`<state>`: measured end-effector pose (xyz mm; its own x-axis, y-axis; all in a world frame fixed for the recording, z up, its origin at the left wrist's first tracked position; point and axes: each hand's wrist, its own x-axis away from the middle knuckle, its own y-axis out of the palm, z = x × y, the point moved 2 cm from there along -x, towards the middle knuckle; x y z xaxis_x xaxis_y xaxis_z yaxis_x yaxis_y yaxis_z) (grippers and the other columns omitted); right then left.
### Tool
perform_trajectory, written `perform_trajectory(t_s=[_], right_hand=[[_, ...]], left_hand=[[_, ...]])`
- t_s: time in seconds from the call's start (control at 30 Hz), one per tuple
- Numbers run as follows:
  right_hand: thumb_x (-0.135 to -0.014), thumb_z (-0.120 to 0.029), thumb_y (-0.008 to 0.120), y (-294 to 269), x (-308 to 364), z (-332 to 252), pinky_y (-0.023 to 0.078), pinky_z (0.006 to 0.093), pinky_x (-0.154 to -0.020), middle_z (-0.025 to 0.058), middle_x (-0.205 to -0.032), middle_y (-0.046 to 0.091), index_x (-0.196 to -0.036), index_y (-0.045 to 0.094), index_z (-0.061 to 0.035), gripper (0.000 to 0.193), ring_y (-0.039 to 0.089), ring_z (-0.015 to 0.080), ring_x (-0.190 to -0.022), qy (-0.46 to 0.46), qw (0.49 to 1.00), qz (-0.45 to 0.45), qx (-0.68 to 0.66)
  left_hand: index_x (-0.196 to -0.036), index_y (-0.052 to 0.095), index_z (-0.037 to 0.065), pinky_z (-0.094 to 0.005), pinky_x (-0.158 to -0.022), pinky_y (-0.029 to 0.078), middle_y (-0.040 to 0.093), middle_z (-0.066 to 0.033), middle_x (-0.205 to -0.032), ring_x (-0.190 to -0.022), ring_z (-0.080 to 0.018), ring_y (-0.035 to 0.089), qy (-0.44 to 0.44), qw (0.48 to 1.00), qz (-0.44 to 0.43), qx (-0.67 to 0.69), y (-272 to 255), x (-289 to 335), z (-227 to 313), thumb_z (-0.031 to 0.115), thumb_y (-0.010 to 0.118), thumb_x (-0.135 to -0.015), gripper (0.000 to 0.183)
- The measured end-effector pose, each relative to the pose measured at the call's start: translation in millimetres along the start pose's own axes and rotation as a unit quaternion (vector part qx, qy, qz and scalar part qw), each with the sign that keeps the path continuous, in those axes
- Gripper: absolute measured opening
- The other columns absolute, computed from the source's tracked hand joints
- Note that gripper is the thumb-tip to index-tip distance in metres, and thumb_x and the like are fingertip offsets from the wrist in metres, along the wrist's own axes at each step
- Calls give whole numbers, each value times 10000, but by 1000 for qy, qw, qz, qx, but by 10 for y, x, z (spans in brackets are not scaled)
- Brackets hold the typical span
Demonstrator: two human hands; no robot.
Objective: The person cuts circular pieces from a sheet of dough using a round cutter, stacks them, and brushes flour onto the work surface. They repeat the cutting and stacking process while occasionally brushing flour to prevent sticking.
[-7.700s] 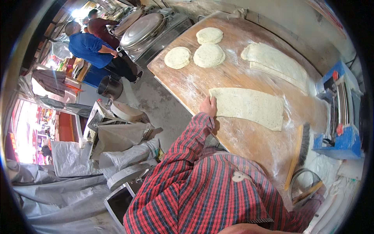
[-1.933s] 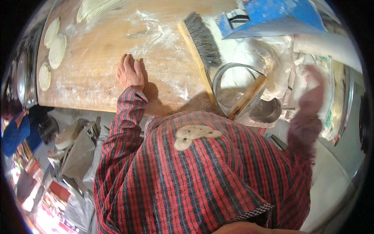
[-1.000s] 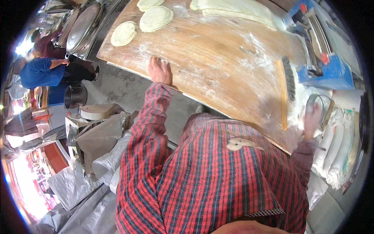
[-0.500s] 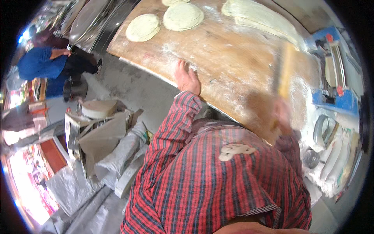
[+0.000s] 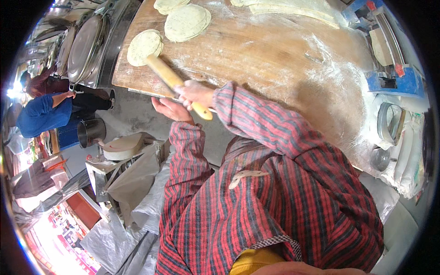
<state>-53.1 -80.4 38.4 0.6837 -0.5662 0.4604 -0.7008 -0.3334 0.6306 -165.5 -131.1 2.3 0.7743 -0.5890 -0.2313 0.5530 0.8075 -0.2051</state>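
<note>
My right hand is closed round the handle of a flour brush, a long flat one of pale wood with a dark strip along its lower side. Its far end reaches the stack of flat round dough sheets near the table's left corner; whether they touch I cannot tell. Just past the front edge of the floured wooden table, my left hand is open below the brush, fingers stretched out. Two further dough stacks, one in the middle and one behind it, lie close by.
Long dough strips lie along the table's far side. A blue-framed machine, a metal ring and white sacks stand right. At left are a person in blue, a dark bucket and a partly covered machine.
My right hand has swung the brush from the table's right side across to the left. My left hand has come off the tabletop to just beyond its front edge. The view has shifted.
</note>
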Motion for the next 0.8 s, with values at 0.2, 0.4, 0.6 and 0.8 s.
perform_trajectory(t_s=[0.2, 0.4, 0.6, 0.8], right_hand=[[-989, -342, 475, -1120, 1463, -106, 396, 278, -422, -17, -635, 422, -971, 422, -70, 278, 407, 76, -465, -43, 993, 98, 50], [-984, -378, 476, -1764, 3236, 464, 439, 261, -476, 5, -667, 494, -1168, 476, -36, 388, 468, 82, -491, -67, 955, 171, 234], [-974, -348, 513, -2171, 4730, 564, 334, 177, -389, -24, -719, 517, -1276, 468, -56, 423, 418, 28, -508, 82, 940, 326, 52], [-963, -271, 534, -2407, 5753, 848, 271, 182, -385, -52, -647, 386, -1180, 474, -69, 302, 337, 25, -473, 103, 955, 278, 30]], left_hand=[[-1422, 253, -73, -426, -1114, 271, 300, -274, -1456, -1329, -388, 343, 61, 975, -185, -106, 490, 176, 71, 287, 349, -1007, 557], [-1424, 238, -72, -420, -1059, 356, 384, -259, -1396, -1268, -353, 421, 134, 941, -222, -215, 584, 379, 132, 168, 393, -991, 519], [-1409, 286, -60, -442, -1031, 377, 423, -270, -1371, -1232, -389, 462, 197, 916, -196, -290, 590, 293, 133, 278, 399, -995, 547], [-1237, 441, -59, -460, -918, 412, 502, -250, -1193, -1044, -394, 513, 184, 896, -321, -246, 797, 682, 587, 247, 522, -946, 431]])
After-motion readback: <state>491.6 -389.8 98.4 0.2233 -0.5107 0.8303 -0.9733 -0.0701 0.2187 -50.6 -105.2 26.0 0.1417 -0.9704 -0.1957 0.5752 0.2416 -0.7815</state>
